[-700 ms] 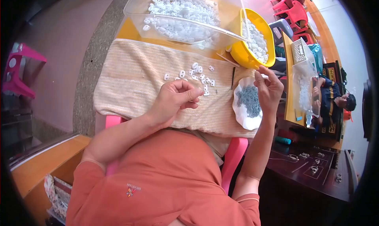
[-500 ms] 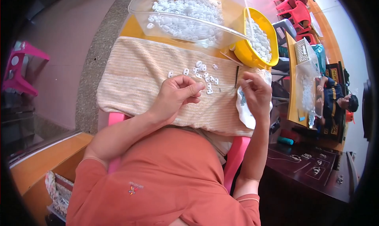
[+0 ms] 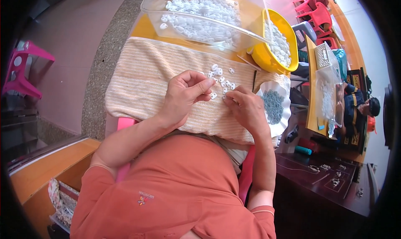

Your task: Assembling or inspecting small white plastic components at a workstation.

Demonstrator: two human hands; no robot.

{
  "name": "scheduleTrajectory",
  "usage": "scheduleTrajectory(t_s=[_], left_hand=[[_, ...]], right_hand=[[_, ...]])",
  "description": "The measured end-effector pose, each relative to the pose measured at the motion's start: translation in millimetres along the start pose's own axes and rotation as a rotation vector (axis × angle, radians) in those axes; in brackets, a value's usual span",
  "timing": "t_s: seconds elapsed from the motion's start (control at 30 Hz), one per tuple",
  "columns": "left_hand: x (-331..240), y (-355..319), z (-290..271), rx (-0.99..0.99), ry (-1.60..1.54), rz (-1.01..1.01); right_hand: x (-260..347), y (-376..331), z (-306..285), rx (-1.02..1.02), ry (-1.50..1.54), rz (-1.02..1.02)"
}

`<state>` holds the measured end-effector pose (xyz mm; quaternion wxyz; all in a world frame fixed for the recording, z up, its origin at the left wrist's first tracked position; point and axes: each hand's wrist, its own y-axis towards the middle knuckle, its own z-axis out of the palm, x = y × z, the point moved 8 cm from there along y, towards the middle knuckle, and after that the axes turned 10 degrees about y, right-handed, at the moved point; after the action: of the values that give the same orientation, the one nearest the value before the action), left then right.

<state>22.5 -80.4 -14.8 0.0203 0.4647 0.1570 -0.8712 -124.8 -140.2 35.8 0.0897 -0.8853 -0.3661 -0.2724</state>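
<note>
My left hand [image 3: 186, 96] is closed in a pinch over the striped towel [image 3: 146, 78], thumb against forefinger; what it holds, if anything, is too small to make out. My right hand [image 3: 249, 113] has its fingertips drawn together low over the towel, beside the small white two-holed plastic pieces [image 3: 222, 84]. Whatever lies between those fingertips is hidden. One white piece [image 3: 213, 95] lies just by the left fingertips. Right of my right hand sits a white frilled dish [image 3: 285, 120] holding a heap of tiny grey-blue parts [image 3: 273, 107].
Beyond the towel stands a clear plastic bin [image 3: 196, 16] with many white pieces. A yellow tub [image 3: 271, 66] of similar pieces is beside it. A thin black stick [image 3: 254, 80] lies near the dish. Another person [image 3: 355, 103] sits at a table on the right.
My right hand has moved left from above the dish to the white pieces, uncovering the grey-blue parts. My left hand stays pinched in nearly the same place.
</note>
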Motion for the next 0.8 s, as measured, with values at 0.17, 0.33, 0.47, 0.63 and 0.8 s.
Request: scheduleTrajectory(t_s=[0.17, 0.33, 0.47, 0.63, 0.8], left_hand=[[1.3, -1.6, 2.4, 0.007, 0.006, -0.014], [9.9, -1.4, 7.6, 0.087, 0.093, -0.025], [15.3, -5.8, 16.5, 0.138, 0.208, -0.021], [24.2, -9.3, 18.8, 0.162, 0.189, -0.051], [26.3, -12.6, 23.0, 0.167, 0.081, -0.109]], right_hand=[[2.3, -0.3, 2.8, -0.009, -0.020, -0.022], [9.3, -5.9, -1.0, -0.092, 0.015, -0.070], [30.1, -17.2, -12.4, -0.354, 0.235, -0.221], [42.5, -24.5, -8.4, -0.442, 0.190, -0.255], [41.1, -32.2, -7.8, -0.500, 0.256, -0.304]])
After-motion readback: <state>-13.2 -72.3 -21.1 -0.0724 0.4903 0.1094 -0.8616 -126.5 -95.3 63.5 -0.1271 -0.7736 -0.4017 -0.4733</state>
